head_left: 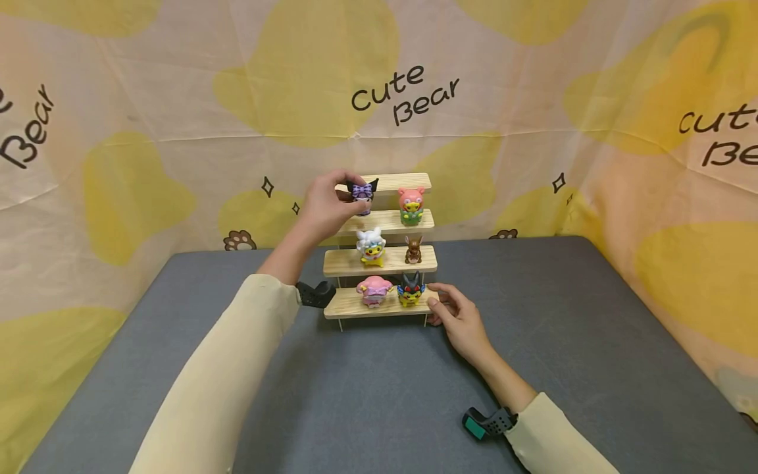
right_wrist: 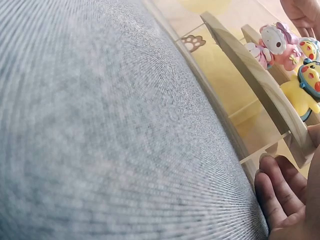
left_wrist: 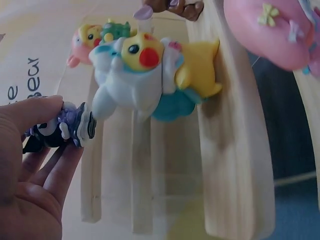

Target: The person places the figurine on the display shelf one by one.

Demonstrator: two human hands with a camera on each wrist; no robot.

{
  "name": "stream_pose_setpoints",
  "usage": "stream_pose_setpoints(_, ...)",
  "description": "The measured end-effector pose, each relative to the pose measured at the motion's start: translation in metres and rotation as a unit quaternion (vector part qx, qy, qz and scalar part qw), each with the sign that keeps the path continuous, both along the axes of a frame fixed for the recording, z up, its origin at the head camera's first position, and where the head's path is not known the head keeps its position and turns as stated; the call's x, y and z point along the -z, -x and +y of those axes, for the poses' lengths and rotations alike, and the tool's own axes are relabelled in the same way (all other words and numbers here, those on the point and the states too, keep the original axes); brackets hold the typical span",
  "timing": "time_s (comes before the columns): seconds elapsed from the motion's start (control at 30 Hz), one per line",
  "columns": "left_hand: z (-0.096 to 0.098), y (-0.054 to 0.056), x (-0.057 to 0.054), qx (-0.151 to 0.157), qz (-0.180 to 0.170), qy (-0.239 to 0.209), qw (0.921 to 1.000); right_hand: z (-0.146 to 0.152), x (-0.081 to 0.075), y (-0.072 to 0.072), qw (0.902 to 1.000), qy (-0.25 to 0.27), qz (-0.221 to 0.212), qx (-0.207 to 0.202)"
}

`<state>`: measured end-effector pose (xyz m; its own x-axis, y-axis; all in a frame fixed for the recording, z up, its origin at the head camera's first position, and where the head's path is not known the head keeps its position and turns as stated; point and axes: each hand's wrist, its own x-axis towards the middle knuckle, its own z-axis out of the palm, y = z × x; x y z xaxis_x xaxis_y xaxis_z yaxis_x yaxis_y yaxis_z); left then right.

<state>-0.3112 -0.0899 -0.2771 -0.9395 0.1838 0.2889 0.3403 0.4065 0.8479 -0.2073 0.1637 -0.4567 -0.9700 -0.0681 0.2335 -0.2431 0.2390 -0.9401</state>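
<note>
My left hand (head_left: 327, 209) pinches a small purple-and-black figurine (head_left: 362, 191) between thumb and fingers, at the left of the second-highest step. In the left wrist view the figurine (left_wrist: 77, 122) lies sideways in the picture, its base pointing towards the stand. The stand is a four-step wooden display rack (head_left: 343, 306). At the right end of its lowest step is my right hand (head_left: 464, 326). The right wrist view shows the fingers (right_wrist: 280, 187) curled below the board, with the thumb by its edge, gripping that end.
A pink figurine (head_left: 411, 207) stands on the second-highest step. Below it are a white-and-yellow figurine (head_left: 371, 247) and a brown one (head_left: 413, 250). The lowest step bears a pink figurine (head_left: 374, 291) and a black-eared yellow one (head_left: 410, 289). A patterned cloth (head_left: 503, 79) hangs behind the grey table (head_left: 367, 395).
</note>
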Motion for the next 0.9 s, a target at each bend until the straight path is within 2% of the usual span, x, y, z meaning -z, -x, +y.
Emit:
stream_pose_setpoints(0.2,0.007,0.002,0.004,-0.011,-0.005,0.009,0.9999,-0.001,0.001,0.001,1.0,0.001,0.003,-0.003)
stream_pose_setpoints(0.4,0.008,0.003,0.012,-0.027,-0.011,0.037,0.9989,-0.003,0.001,0.002,1.0,-0.001,0.007,-0.002)
stream_pose_setpoints(0.63,0.004,0.007,0.022,-0.02,-0.028,0.001,0.9994,-0.003,0.0,0.001,1.0,0.0,0.005,-0.003)
stream_pose_setpoints(0.9,0.005,0.008,0.025,-0.01,-0.035,-0.011,0.9993,-0.001,0.001,0.0,1.0,-0.008,0.003,0.004)
